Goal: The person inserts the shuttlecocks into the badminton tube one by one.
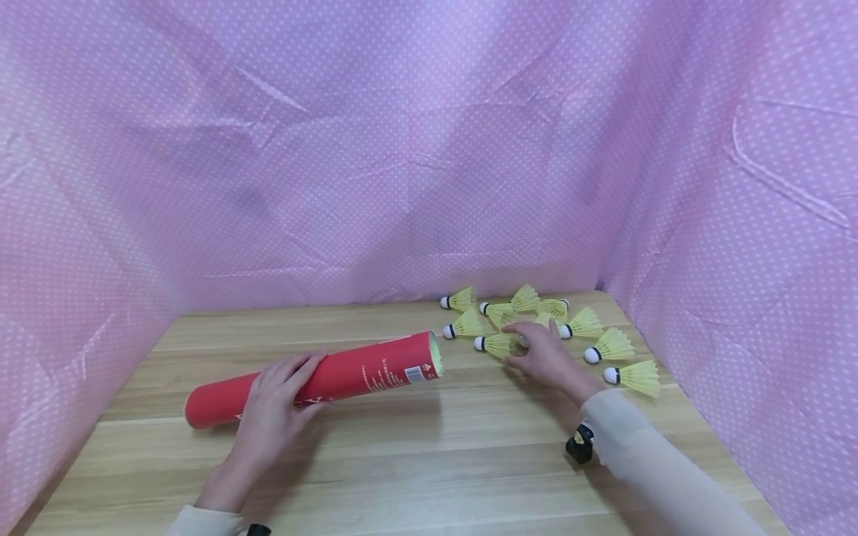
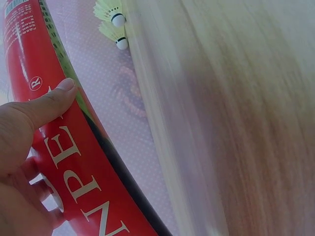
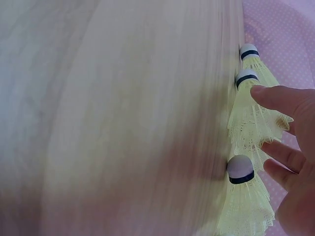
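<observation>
Tube (image 1: 362,372) slanting over the worktop (image 1: 415,461), its long axis aiming the open mouth (image 1: 436,355) rightward toward yellow shuttlecocks (image 1: 585,322), with the left hand's (image 1: 271,409) fingers clamped round it and the right hand's (image 1: 543,359) fingers apart among shuttlecocks beyond its mouth.

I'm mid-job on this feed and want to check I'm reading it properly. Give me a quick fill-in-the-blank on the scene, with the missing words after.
1. The left hand grips a tube whose main colour is ____.
2. The right hand is among shuttlecocks whose skirts are ____.
3. The shuttlecocks' rounded tips are ____.
4. The pink cloth behind the table is patterned with small white ____.

Missing words: red; yellow; white; dots.
</observation>
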A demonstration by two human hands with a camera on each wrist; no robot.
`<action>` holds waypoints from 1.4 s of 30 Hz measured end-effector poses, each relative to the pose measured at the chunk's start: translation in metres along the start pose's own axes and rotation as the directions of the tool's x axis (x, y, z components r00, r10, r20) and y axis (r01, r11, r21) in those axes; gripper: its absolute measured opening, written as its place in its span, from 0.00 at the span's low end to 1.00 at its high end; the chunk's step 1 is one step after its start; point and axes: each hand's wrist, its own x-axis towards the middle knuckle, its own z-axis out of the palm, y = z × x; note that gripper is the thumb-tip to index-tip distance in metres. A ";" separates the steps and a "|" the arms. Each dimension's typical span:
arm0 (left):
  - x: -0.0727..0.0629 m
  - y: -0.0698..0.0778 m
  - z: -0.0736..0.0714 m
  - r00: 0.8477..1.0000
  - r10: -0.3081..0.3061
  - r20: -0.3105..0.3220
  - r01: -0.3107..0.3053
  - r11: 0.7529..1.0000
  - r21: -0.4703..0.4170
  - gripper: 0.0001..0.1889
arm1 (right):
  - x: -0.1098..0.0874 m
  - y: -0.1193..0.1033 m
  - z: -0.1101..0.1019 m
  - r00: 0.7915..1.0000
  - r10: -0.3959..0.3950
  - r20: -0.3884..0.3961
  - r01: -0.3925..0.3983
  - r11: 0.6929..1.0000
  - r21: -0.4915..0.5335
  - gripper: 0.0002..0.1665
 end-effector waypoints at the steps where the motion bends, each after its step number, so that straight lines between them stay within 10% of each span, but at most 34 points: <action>1: 0.000 0.001 0.000 1.000 -0.004 0.002 0.004 1.000 0.000 0.49 | 0.000 0.000 0.000 1.000 0.005 -0.001 -0.005 1.000 -0.001 0.36; 27: 0.002 0.004 0.001 0.999 -0.029 0.023 0.030 1.000 -0.007 0.49 | -0.015 -0.019 -0.006 0.995 -0.012 -0.102 0.036 0.970 0.241 0.33; 42: 0.002 0.003 0.002 0.999 -0.031 0.029 0.031 0.999 -0.006 0.49 | -0.030 -0.041 -0.018 0.993 0.036 -0.114 0.023 0.876 0.483 0.31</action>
